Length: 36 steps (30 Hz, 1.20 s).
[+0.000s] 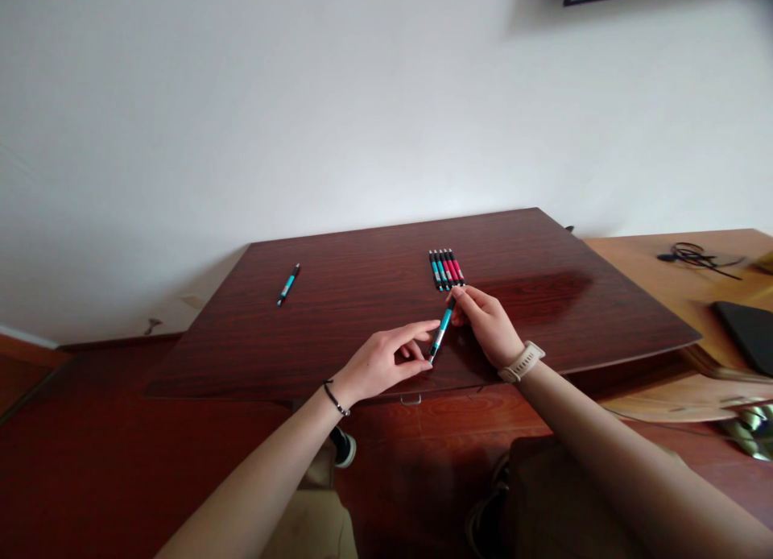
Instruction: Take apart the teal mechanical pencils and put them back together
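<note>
A teal ballpoint pen (444, 327) is tilted over the near side of the dark table, its black upper end pinched between the fingers of my right hand (486, 321). My left hand (386, 358) is at the pen's lower end. Its thumb and index finger are spread, with their tips at or close to the barrel; I cannot tell whether they press on it. Just beyond my right hand, several pens (445, 269) lie side by side in a row, teal on the left and pink on the right. One more teal pen (288, 285) lies alone at the table's left.
The dark wood table (356, 277) stands against a white wall. To its right, a lighter wooden desk (640, 261) holds a coiled black cable (694, 255) and a flat black object (746, 333). A small metal handle (411, 400) shows below the table's front edge.
</note>
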Each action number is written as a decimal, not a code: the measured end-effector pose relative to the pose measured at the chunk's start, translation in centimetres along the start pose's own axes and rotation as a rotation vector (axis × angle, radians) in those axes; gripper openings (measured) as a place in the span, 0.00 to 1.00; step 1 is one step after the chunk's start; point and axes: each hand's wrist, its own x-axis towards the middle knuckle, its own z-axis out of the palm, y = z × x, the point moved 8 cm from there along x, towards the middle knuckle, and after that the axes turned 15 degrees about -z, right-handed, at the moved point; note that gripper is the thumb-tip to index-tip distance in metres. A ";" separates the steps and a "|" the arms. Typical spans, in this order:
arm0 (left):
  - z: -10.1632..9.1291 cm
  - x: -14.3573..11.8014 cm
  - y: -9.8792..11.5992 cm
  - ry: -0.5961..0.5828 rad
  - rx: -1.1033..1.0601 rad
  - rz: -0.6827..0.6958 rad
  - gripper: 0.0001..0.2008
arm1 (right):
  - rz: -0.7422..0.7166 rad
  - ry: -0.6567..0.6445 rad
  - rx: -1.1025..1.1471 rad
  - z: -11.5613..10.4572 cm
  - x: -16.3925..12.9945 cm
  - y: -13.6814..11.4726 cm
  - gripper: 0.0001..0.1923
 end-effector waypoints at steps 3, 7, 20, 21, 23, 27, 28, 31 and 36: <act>0.2 0.0 0.3 -0.013 0.039 0.000 0.30 | -0.005 -0.014 -0.017 0.0 0.0 -0.1 0.26; 0.3 0.0 0.6 -0.021 0.067 0.005 0.24 | -0.008 -0.036 -0.040 0.2 0.1 -0.3 0.27; 1.7 -0.9 2.4 -0.040 0.266 0.161 0.23 | -0.018 -0.092 -0.083 0.5 0.0 -0.4 0.26; 2.0 -0.9 2.6 -0.035 0.304 0.185 0.24 | -0.015 -0.093 -0.083 0.5 0.1 -0.4 0.26; 2.3 -0.9 2.8 0.000 0.382 0.216 0.24 | -0.010 -0.092 -0.086 0.6 0.1 -0.4 0.27; 2.4 -0.6 2.7 0.065 0.477 0.220 0.27 | -0.017 -0.111 -0.102 0.7 0.0 -0.4 0.26; 2.3 -0.5 2.7 0.073 0.487 0.218 0.28 | -0.022 -0.120 -0.109 0.7 0.0 -0.5 0.26; 2.3 -0.4 2.7 0.080 0.496 0.215 0.29 | -0.032 -0.132 -0.124 0.9 0.0 -0.6 0.26; 1.9 0.1 3.0 0.122 0.478 0.212 0.29 | -0.028 -0.087 -0.093 0.7 0.1 -1.0 0.26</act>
